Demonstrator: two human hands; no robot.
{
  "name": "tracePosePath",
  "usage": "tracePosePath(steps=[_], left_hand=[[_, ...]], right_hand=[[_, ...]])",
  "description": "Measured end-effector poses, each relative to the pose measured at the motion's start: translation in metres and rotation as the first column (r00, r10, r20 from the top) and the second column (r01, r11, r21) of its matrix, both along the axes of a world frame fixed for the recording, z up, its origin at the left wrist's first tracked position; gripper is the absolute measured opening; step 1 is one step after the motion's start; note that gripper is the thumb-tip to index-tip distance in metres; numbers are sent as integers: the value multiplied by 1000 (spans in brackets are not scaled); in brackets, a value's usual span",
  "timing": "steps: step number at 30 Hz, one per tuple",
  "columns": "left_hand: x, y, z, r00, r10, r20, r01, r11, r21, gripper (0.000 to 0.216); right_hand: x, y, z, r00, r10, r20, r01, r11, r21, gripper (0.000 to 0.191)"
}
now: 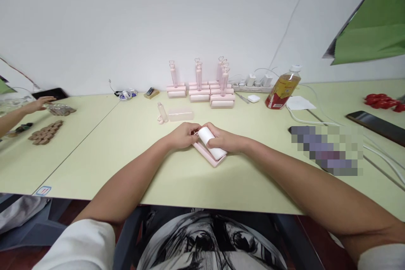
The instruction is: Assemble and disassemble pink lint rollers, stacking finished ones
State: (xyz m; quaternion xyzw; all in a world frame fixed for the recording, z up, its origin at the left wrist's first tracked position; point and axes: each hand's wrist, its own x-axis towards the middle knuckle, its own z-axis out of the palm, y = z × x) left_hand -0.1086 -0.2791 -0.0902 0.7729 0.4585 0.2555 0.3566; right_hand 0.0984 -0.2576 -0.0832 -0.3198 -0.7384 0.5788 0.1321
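Observation:
In the middle of the table my left hand (186,136) and my right hand (224,138) meet over a pink lint roller base (208,157) that lies slanted. My right hand grips a white lint roll (207,136), thumb across it; the roll sits over or partly in the base. My left hand closes on the base's far left end, its fingertips by the roll's end. What exactly lies under those fingers is hidden. Just beyond the hands are a clear pinkish cover (180,114) and a pink handle (162,112) with a ring.
Several pink lint rollers (199,93) stand by the wall. To the right are a drink bottle (283,87), a power strip (253,88), cables and a black phone (376,124). At the left, another person's hand (41,103) reaches near brown pieces (46,132).

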Motion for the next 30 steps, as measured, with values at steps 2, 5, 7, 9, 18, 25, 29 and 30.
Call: tracePosePath(steps=[2,5,7,9,18,25,29,30], left_hand=[[2,0,-1,1000,21,1,-21,1000,0,26],[3,1,-1,999,52,-4,-52,999,-1,23],[3,2,0,998,61,-6,-61,998,-7,24],[3,2,0,998,57,-9,-57,998,-16,26],[0,3,2,1000,12,6,-12,1000,-14,20],[-4,-4,11,986,42,161,-24,993,-114,33],[-4,-8,16,961,41,272,5,986,-166,56],[-5,-9,17,960,23,278,28,983,-180,59]], right_hand=[[-1,1,-1,1000,-3,-8,3,1000,2,45],[-1,3,-3,1000,-21,-9,21,1000,-7,46],[-1,5,-5,1000,-22,-12,22,999,-23,46],[-1,5,-7,999,-15,-34,14,999,-40,46],[0,6,-10,1000,23,-4,-23,1000,-16,45],[0,-2,-20,990,10,-142,9,991,134,62],[-1,-6,-23,957,51,-286,-27,996,86,74],[-1,-7,-24,948,56,-312,-34,996,77,74]])
